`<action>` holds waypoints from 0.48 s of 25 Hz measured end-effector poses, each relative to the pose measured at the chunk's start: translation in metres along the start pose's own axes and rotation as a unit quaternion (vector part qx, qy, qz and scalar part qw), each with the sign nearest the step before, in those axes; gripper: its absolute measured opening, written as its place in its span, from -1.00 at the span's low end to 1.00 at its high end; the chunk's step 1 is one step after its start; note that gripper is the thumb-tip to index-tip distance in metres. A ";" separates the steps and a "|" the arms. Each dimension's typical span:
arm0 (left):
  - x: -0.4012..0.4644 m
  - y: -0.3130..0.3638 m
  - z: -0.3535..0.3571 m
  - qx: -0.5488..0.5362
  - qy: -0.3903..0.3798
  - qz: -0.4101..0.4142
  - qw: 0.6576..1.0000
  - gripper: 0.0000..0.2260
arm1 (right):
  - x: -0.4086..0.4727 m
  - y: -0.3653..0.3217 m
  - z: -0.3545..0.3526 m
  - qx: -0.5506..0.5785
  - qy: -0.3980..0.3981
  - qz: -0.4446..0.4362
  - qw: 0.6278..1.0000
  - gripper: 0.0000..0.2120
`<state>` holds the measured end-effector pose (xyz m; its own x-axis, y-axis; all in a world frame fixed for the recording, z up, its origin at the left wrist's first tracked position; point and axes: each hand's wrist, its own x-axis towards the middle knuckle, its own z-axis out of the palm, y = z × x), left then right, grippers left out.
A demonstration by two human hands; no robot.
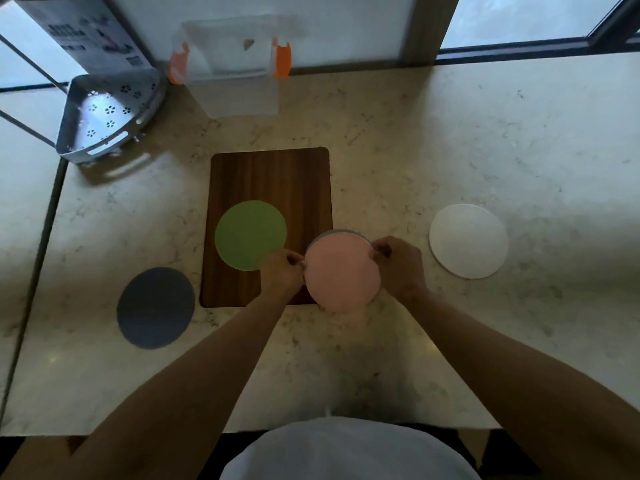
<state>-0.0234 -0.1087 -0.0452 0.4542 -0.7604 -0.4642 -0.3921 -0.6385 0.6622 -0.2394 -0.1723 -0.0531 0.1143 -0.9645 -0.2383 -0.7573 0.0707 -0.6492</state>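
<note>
A pink round disc [341,271] is held over the lower right corner of a dark wooden board [270,178]. My left hand [282,273] pinches its left edge and my right hand [398,266] pinches its right edge. A thin grey rim [337,232] of another disc shows just behind the pink one's top edge. A green disc [250,234] lies flat on the board to the left of my hands. Left of the board, a dark grey disc [156,307] lies on the marble counter [450,140], and a white disc [468,241] lies to the right.
A clear plastic box with orange clips [232,64] stands at the back by the window. A perforated metal corner tray [107,116] sits at the back left. The counter's front edge runs just before my body.
</note>
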 end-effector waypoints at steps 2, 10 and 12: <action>0.003 0.001 0.003 0.011 0.012 -0.001 1.000 -0.89 | 0.003 0.001 0.004 0.005 0.001 -0.001 1.000 -0.86; 0.008 -0.001 0.012 0.050 0.050 -0.005 0.997 -0.90 | 0.008 0.005 0.014 0.018 0.000 0.021 1.000 -0.86; 0.006 -0.001 0.015 0.061 0.053 0.008 0.997 -0.86 | 0.003 0.005 0.015 0.007 0.009 0.035 0.999 -0.82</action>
<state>-0.0323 -0.1144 -0.0575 0.5269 -0.7583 -0.3840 -0.4913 -0.6404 0.5904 -0.2330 -0.1714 -0.0679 0.0501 -0.9614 -0.2704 -0.7538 0.1412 -0.6417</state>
